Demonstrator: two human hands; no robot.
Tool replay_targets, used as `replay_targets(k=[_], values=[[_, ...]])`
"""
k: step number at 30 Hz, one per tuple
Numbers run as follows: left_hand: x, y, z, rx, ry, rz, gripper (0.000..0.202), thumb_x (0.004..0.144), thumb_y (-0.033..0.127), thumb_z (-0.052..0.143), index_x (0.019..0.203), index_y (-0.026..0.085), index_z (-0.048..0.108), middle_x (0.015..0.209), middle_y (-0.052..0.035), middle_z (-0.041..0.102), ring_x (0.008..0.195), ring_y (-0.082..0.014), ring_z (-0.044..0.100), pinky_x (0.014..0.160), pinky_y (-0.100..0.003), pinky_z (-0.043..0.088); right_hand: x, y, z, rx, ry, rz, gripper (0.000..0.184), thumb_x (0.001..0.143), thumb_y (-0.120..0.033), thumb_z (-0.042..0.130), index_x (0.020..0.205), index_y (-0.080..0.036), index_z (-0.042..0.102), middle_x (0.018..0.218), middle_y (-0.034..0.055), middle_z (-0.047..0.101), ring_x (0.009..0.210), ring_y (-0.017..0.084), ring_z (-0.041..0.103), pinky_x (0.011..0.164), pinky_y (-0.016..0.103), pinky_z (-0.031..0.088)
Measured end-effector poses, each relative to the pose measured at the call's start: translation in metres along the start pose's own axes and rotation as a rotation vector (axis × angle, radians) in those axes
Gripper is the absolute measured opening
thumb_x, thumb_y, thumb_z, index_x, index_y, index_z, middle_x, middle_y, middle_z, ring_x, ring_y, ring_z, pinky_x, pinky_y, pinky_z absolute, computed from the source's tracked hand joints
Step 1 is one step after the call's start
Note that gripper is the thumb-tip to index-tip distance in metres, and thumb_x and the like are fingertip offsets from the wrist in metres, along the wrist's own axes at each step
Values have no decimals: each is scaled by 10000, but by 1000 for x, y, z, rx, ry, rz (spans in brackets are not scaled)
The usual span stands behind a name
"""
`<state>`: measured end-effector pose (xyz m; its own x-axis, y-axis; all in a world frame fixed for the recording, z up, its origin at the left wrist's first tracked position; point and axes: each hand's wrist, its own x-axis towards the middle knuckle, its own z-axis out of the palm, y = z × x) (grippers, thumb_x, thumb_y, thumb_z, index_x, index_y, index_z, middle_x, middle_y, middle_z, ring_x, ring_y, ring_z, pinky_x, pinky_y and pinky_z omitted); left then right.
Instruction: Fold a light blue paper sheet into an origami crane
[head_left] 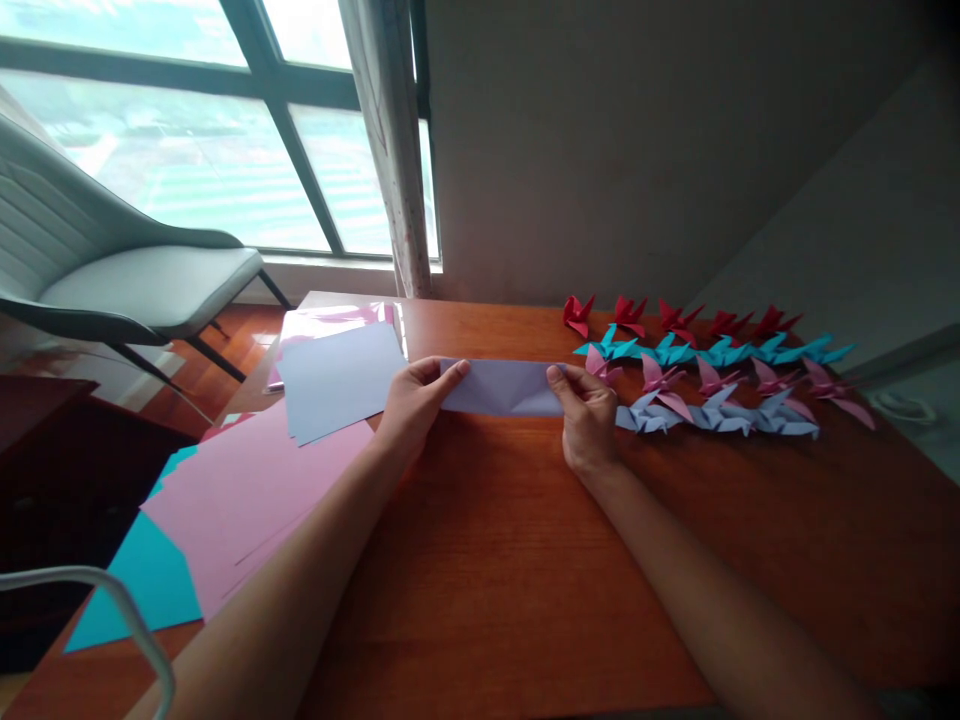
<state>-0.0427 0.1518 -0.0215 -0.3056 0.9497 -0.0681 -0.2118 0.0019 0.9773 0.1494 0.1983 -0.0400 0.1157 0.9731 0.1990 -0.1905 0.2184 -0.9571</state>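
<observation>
A sheet of lavender paper (502, 388), folded into a long rectangle with faint creases, is stretched between my two hands above the wooden table (480, 560). My left hand (416, 405) pinches its left end, thumb on top. At the right end, my right hand (589, 410) grips it the same way, with the fingers behind the paper hidden. Just beyond my right hand stands a row of lavender folded paper cranes (720, 412). Pale lavender sheets (337, 380) lie to the left of my left hand.
Behind the lavender cranes are rows of pink cranes (664, 380), turquoise cranes (724, 350) and red cranes (679, 318). Pink sheets (255, 490) and turquoise sheets (142, 580) are spread at the table's left side. A chair (150, 285) stands by the window; a white cable (127, 600) curves at lower left.
</observation>
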Motion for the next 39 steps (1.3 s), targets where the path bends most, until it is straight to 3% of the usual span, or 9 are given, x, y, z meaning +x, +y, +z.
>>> replay_targets(k=[8,26,39], values=[[0,0,1,4,16,6,338,669,473,833,713,157,720,678,-14,678,568,-114,550,543,-228,397,1,0,-3,-54,-16,-19,278,753,-489,748,773,-212,741,643,-27,587,629,125,498,605,271,428],[2,-3,-1,-7,12,15,335,680,472,828,757,160,733,715,-16,694,597,-111,565,563,-217,421,-2,-6,-3,-119,-50,-81,264,792,-476,724,764,-214,738,676,-11,607,644,131,510,597,274,437],[0,-1,1,-85,-51,-10,306,711,437,813,817,161,738,762,-15,709,649,-115,603,636,-215,464,3,2,-4,-62,10,-44,293,778,-473,730,799,-181,740,710,-13,634,676,124,528,653,267,437]])
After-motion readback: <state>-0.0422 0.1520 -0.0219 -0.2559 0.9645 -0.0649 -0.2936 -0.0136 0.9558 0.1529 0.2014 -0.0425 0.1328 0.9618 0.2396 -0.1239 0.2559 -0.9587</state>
